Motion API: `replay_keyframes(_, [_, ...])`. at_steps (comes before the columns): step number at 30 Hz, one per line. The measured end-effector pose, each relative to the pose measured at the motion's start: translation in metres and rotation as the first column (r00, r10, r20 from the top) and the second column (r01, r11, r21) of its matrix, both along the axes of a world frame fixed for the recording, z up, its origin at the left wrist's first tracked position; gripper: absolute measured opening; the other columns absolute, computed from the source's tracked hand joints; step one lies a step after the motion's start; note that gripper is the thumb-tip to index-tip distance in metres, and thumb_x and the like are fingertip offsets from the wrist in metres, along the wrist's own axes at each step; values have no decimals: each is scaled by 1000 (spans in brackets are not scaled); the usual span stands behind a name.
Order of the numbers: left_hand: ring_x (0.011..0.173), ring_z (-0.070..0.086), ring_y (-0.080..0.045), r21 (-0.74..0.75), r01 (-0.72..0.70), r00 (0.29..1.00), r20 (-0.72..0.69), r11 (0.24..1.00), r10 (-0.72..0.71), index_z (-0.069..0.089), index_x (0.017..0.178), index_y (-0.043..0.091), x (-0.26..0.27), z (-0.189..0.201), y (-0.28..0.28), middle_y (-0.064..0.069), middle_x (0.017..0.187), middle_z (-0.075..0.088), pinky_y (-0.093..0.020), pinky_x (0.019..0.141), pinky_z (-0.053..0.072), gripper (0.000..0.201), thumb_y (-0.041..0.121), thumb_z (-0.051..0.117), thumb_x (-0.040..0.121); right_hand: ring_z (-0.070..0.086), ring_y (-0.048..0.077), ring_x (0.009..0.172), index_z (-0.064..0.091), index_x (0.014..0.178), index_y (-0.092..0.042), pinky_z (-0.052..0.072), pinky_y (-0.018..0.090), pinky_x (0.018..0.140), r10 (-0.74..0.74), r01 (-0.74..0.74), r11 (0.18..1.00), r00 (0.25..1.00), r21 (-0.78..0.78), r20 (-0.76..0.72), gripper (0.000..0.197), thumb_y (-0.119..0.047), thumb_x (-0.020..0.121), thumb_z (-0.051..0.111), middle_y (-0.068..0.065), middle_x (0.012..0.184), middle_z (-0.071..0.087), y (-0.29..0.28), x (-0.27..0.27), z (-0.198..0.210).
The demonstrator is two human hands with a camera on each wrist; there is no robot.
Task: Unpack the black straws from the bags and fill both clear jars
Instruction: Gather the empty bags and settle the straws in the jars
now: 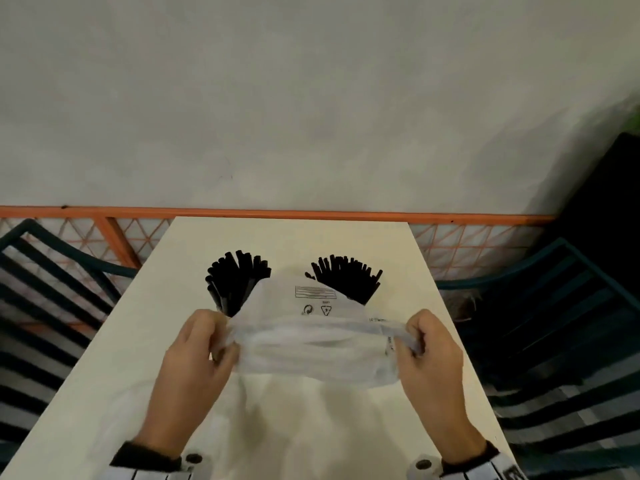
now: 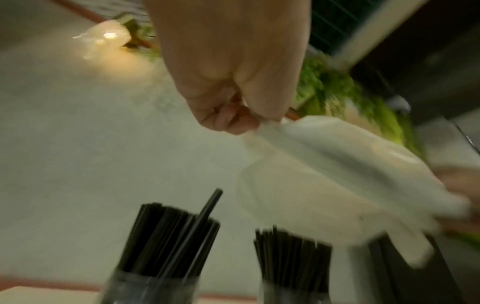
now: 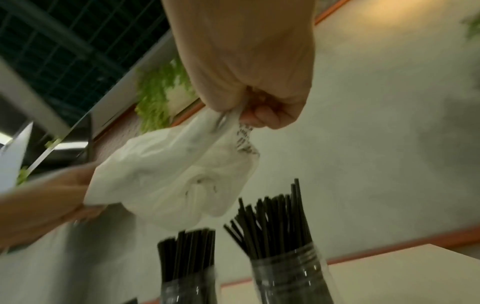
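Left hand [image 1: 194, 355] and right hand [image 1: 433, 351] pinching the ends of 1 empty bag [image 1: 311, 341] at frame centre, 2 straw-filled jars [image 3: 285, 275] behind

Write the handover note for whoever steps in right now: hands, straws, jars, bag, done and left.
Left hand: grips one bunched end of the plastic bag.
Right hand: grips the other end; the bag is stretched between both hands, above the table, and no straws show in it.
Left jar and right jar: side by side on the table beyond the bag, each packed with upright black straws.
Done: both jars look filled.
Left: put the bag aside. No other bag of straws is in view, so check for one.
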State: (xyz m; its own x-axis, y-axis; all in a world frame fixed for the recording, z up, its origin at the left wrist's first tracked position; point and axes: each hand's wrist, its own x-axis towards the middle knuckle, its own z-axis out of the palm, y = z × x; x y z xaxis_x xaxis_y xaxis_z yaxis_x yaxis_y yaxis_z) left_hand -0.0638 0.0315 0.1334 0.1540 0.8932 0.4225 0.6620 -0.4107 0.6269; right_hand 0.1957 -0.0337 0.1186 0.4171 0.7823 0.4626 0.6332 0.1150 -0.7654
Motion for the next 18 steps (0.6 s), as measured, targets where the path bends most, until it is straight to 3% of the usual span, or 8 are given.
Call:
replay_keyframes(2, [57, 46, -14, -183, -41, 997, 64, 982, 53, 45, 84, 23, -3, -17, -12, -1, 60, 41, -19, 50, 36, 37, -9, 59, 74, 30, 9, 53, 30, 65, -22, 28, 14, 47, -5, -14, 994, 985, -108, -172, 39, 1, 82, 57, -2, 59, 30, -2, -7, -10])
replay_keyframes(4, [53, 50, -16, -362, -15, 986, 152, 932, 75, 53, 80, 30, -5, -35, -24, -15, 60, 50, -19, 48, 39, 31, -1, 57, 78, 42, 12, 57, 40, 71, -19, 37, 14, 55, 53, -187, 928, 922, -321, -384, 27, -14, 85, 62, -1, 64, 41, -3, -12, -15])
replay_keyframes(6, [53, 55, -18, -505, 33, 957, 263, 863, 118, 60, 74, 24, -4, -45, -36, -16, 68, 60, -28, 55, 47, 9, 17, 55, 72, 65, 21, 83, 56, 86, -21, 53, 34, 76, 64, -462, 778, 732, -425, -678, 9, -27, 85, 62, -1, 82, 63, -7, -14, -18])
replay_keyframes(8, [56, 58, -16, -629, 136, 903, 396, 765, 165, 62, 75, 10, -3, -53, -47, -15, 70, 60, -33, 61, 52, 19, 24, 53, 65, 64, 29, 105, 60, 112, -14, 51, 48, 91, 83, -663, 695, 461, -280, -884, 34, -27, 82, 67, 8, 110, 69, -10, -9, -24])
replay_keyframes(10, [65, 64, -16, -686, 288, 812, 545, 668, 210, 63, 80, 1, -2, -56, -55, -14, 77, 62, -30, 63, 57, 27, 24, 58, 66, 58, 31, 115, 55, 123, -9, 50, 45, 93, 160, -740, 665, 280, -106, -946, 51, -22, 75, 68, 13, 123, 64, -13, -3, -28])
replay_keyframes(11, [73, 67, -21, -684, 377, 756, 617, 624, 220, 66, 83, 0, -3, -54, -58, -14, 83, 67, -30, 67, 58, 28, 23, 60, 68, 57, 31, 116, 55, 124, -8, 52, 41, 90, 188, -753, 655, 244, -64, -951, 55, -21, 72, 68, 13, 124, 63, -14, 1, -32])
replay_keyframes(14, [95, 66, -39, -654, 501, 687, 699, 567, 200, 67, 100, -2, -12, -52, -60, -23, 104, 69, -36, 81, 57, 40, 26, 55, 75, 61, 29, 112, 59, 120, -8, 55, 35, 84, 207, -731, 674, 321, -103, -924, 38, -13, 82, 65, 12, 120, 66, -16, 3, -37])
replay_keyframes(18, [98, 65, -25, -592, 442, 786, 618, 674, 27, 72, 92, 3, -22, -53, -57, -14, 101, 70, -25, 83, 53, 62, 56, 73, 60, 68, 24, 96, 65, 108, -9, 57, 35, 75, 164, -619, 728, 575, -296, -801, 22, -8, 88, 58, 16, 109, 68, -15, -1, -43])
